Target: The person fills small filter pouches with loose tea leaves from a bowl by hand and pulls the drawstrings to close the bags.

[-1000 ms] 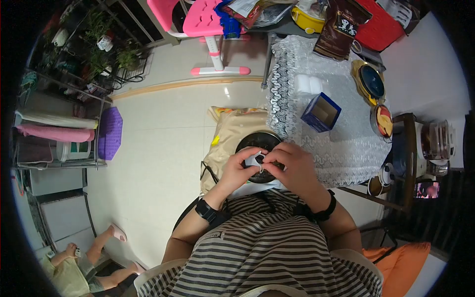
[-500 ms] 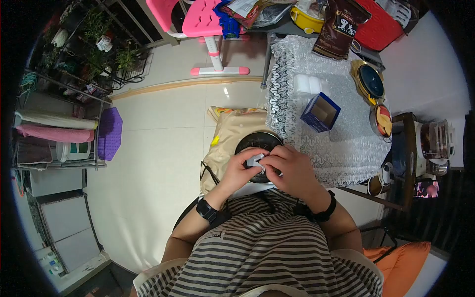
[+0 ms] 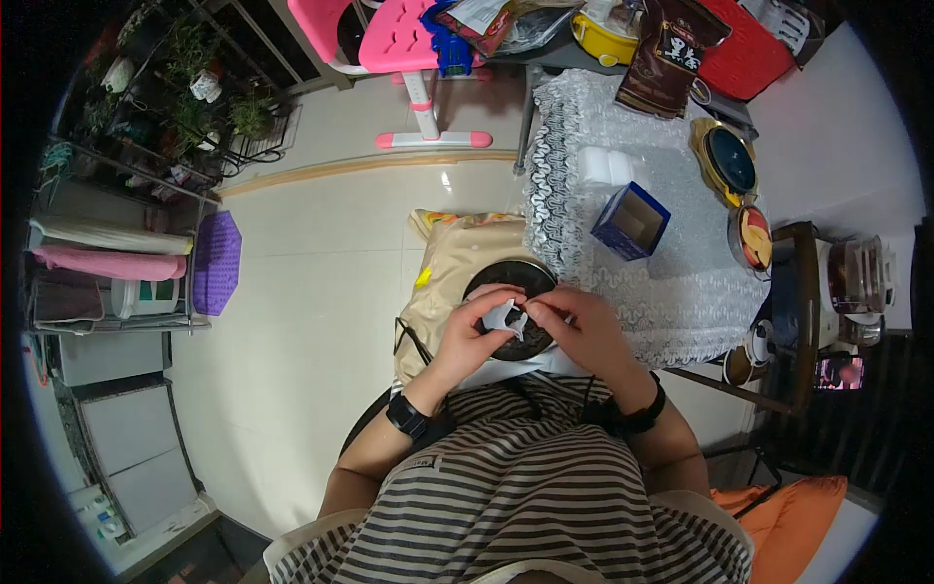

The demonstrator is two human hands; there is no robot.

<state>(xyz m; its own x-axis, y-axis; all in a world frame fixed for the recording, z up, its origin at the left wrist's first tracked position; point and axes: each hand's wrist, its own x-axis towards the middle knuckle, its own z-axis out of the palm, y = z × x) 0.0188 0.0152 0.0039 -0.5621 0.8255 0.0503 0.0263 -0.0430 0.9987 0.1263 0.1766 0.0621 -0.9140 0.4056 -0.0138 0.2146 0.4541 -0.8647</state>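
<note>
Black and pale stripes cross the shirt nearest the view, with a dark watch on the left wrist and a black band on the right. Beyond it, the left hand pinches a packet between thumb and fingers. It is small, whitish and soft-looking, its sides creased, its mouth spread towards the right hand with an uneven edge and a dark patch at the opening. The right hand's thumb and fingertips are drawn together just beside that mouth; I cannot tell whether they grip anything. The packet is held above a round, dark pan, whose contents look dark but are too small to make out. Around the pan's far side lies beige fabric with a yellow patch. To the right, a silvery lace cloth covers a table, bearing an open blue box and, farther off, a white block and a brown bag.
</note>
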